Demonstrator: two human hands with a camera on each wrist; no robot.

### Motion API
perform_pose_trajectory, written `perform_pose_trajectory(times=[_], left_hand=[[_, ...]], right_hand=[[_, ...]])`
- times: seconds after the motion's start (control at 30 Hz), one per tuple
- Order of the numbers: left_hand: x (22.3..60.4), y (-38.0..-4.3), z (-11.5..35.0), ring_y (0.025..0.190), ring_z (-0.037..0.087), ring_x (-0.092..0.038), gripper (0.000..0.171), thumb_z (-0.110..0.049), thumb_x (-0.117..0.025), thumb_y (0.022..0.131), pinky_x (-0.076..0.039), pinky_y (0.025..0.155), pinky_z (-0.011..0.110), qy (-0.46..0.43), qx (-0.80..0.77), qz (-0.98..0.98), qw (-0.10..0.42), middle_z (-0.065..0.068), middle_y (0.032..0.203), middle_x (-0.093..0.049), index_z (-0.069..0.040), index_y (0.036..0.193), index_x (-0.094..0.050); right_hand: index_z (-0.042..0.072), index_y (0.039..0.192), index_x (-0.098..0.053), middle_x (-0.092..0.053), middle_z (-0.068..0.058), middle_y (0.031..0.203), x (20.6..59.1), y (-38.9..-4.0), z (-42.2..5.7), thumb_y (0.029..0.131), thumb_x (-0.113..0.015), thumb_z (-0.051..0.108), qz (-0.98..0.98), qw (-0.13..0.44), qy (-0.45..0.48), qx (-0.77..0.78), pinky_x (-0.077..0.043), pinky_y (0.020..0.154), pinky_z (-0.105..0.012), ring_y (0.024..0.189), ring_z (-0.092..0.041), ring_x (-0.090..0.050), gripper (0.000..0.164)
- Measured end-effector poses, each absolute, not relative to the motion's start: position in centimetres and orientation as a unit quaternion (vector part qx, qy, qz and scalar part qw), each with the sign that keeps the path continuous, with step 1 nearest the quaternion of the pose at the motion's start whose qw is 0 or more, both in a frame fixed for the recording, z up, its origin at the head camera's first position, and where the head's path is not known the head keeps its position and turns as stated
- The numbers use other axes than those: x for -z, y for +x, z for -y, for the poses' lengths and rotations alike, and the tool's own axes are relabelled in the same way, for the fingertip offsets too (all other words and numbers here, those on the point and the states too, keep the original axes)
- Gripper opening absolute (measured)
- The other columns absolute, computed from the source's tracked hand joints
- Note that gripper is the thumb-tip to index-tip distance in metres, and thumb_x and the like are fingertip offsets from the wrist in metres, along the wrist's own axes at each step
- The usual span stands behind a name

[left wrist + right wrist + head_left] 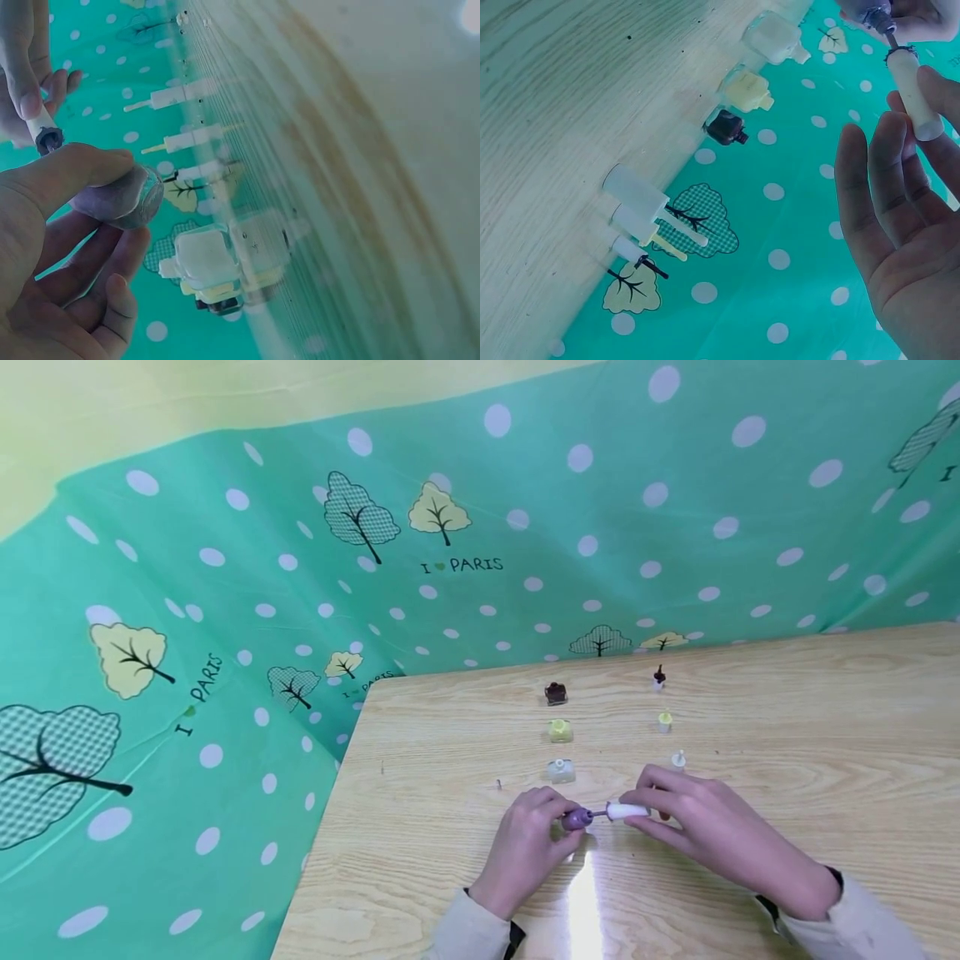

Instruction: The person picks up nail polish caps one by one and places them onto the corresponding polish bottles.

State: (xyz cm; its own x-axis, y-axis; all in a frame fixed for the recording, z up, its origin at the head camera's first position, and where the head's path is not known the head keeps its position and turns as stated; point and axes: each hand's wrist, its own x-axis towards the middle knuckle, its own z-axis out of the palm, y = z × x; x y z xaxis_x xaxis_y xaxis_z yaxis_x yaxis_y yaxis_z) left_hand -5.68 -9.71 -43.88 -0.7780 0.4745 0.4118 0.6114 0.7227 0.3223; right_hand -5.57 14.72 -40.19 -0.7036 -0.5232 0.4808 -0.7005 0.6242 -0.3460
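My left hand (525,839) grips a small purple nail polish bottle (576,819) close over the table, its neck pointing right. Thumb and fingers lie around the glass in the left wrist view. My right hand (705,810) pinches the white cap (628,811) between thumb and fingers, its other fingers spread apart in the right wrist view. From the cap a purple-coated brush stem (599,813) reaches the bottle's mouth; the brush tip is hidden there. Purple polish also rings the cap's rim.
Beyond my hands stand three uncapped polish bottles in a column: whitish (560,770), yellow (559,731) and dark (555,694). To their right, three caps stand brush-up: white (678,760), yellow (665,722) and dark (658,678). A green dotted cloth (465,602) hangs behind the wooden table (420,852).
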Motion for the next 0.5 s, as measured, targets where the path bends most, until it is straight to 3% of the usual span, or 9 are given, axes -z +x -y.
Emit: perform_pose_trajectory(times=[0.5], left_hand=[[43.62, -5.69, 9.06, 0.079, 0.001, -0.061, 0.022, -0.021, -0.086, 0.076, -0.054, 0.083, 0.023, -0.285, 0.211, 0.926, 0.134, -0.01, 0.09, -0.07, -0.017, 0.094, -0.075]], right_hand=[[0.023, 0.095, -0.076, -0.057, 0.018, 0.086, 40.38, -5.96, -14.1, 0.079, -0.082, 0.022, 0.88, 0.171, 0.363, -0.253, -0.041, 0.052, -0.012, 0.066, 0.009, -0.045, 0.018]])
